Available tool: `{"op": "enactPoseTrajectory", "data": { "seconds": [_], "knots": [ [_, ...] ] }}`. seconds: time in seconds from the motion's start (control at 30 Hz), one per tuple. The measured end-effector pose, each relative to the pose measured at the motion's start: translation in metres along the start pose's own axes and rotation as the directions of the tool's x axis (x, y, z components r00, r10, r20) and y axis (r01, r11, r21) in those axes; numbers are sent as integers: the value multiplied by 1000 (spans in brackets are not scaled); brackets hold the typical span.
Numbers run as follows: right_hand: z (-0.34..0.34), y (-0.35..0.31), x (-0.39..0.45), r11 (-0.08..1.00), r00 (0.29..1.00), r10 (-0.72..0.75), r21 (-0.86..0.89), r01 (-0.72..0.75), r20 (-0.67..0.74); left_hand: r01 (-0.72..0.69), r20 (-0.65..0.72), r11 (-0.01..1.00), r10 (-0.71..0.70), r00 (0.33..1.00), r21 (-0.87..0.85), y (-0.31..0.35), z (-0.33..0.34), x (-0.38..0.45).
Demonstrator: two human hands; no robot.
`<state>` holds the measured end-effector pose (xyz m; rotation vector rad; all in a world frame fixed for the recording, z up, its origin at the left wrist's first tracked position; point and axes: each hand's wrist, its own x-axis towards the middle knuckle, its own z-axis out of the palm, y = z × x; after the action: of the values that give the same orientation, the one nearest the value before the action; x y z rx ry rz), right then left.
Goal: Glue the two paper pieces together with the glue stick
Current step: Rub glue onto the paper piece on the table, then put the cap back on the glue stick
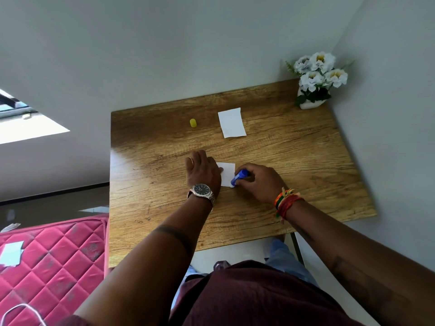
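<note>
A small white paper piece (227, 173) lies in the middle of the wooden table (294, 165). My left hand (203, 171) lies flat on its left edge, fingers spread, pinning it down. My right hand (257, 181) grips a blue glue stick (239, 177), tilted so its tip touches the paper's near right corner. A second, larger white paper piece (231, 123) lies farther back on the table. The yellow glue cap (193, 122) stands to its left, apart from both hands.
A white pot of white flowers (316, 78) sits at the table's far right corner against the wall. A pink quilted mattress (54, 262) with paper scraps lies left of the table. The wall runs close along the table's right side.
</note>
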<state>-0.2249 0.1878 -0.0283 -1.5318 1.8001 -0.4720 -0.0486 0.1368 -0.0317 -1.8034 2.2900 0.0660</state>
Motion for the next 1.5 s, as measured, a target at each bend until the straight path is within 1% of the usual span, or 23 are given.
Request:
{"op": "enactPoseTrajectory", "data": {
  "seconds": [0.07, 0.1, 0.17, 0.27, 0.33, 0.4, 0.43, 0.53, 0.67, 0.7, 0.73, 0.77, 0.83, 0.9, 0.93, 0.97, 1.0, 1.03, 1.1, 1.23, 1.3, 1.4, 1.5],
  "knots": [
    [-6, 2, 4, 970, 994, 105, 222, -95, -35, -7, 2, 1000, 7, 1000, 13, 0, -1, -1],
    [-10, 2, 5, 926, 985, 164, 351, -138, -46, -12, 0, 1000, 12, 1000, 18, 1, -1, -2],
    [-14, 3, 7, 804, 964, 263, 561, -200, -34, -22, -9, 999, 22, 1000, 25, 2, -2, -4],
    [-14, 2, 11, 610, 929, 368, 745, -270, 36, -8, -16, 1000, 8, 1000, 5, 1, -5, -2],
    [-13, 0, 12, 425, 909, 402, 858, -289, 108, 3, -23, 1000, -4, 1000, -31, -1, -4, -1],
    [-14, -2, 13, 260, 905, 392, 924, -281, 164, -4, -42, 998, 1, 999, -69, -3, -3, -1],
    [-14, -2, 14, 212, 903, 388, 936, -282, 185, -7, -56, 996, 2, 998, -93, -4, -3, 0],
    [-15, -4, 20, 139, 899, 368, 942, -304, 236, 27, -114, 975, -53, 992, -220, -9, -7, 7],
    [-14, -11, 29, 37, 898, 357, 956, -291, 259, 116, -104, 866, -189, 976, -486, -17, -9, 25],
    [-14, -14, 32, -9, 895, 362, 961, -277, 261, 127, -69, 809, -203, 977, -575, -19, -11, 29],
    [-14, -17, 35, -61, 894, 359, 963, -263, 267, 141, -13, 718, -204, 979, -681, -19, -13, 33],
    [-14, -21, 38, -110, 899, 341, 961, -253, 276, 162, 57, 591, -192, 980, -790, -17, -16, 36],
    [-15, -32, 43, -184, 916, 270, 950, -253, 296, 232, 206, 232, -131, 970, -945, -9, -28, 36],
    [-17, -44, 48, -250, 931, 179, 930, -268, 317, 276, 282, -117, -37, 959, -954, 0, -38, 36],
    [-18, -49, 51, -277, 937, 139, 921, -273, 319, 278, 286, -249, 2, 958, -928, 2, -43, 36],
    [-19, -53, 54, -292, 943, 105, 916, -274, 316, 268, 275, -352, 30, 961, -897, 3, -47, 36],
    [-20, -56, 56, -293, 947, 76, 915, -277, 311, 252, 256, -425, 48, 965, -870, 2, -51, 37],
    [-22, -59, 58, -286, 949, 50, 915, -284, 310, 229, 230, -465, 56, 972, -855, 1, -55, 38],
    [-23, -63, 62, -276, 949, 14, 913, -299, 315, 173, 169, -469, 52, 984, -866, -1, -64, 40],
    [-25, -70, 65, -255, 939, -18, 907, -336, 343, 84, 78, -397, 31, 996, -914, -6, -77, 43],
    [-26, -72, 66, -219, 933, -23, 909, -356, 360, 57, 60, -354, 2, 998, -933, -12, -80, 45],
    [-29, -73, 68, -147, 922, 4, 912, -382, 387, 35, 59, -331, -62, 996, -943, -20, -83, 47],
    [-31, -73, 70, -140, 921, -3, 912, -386, 389, 22, 47, -327, -67, 997, -945, -24, -88, 49]
  ]
}}
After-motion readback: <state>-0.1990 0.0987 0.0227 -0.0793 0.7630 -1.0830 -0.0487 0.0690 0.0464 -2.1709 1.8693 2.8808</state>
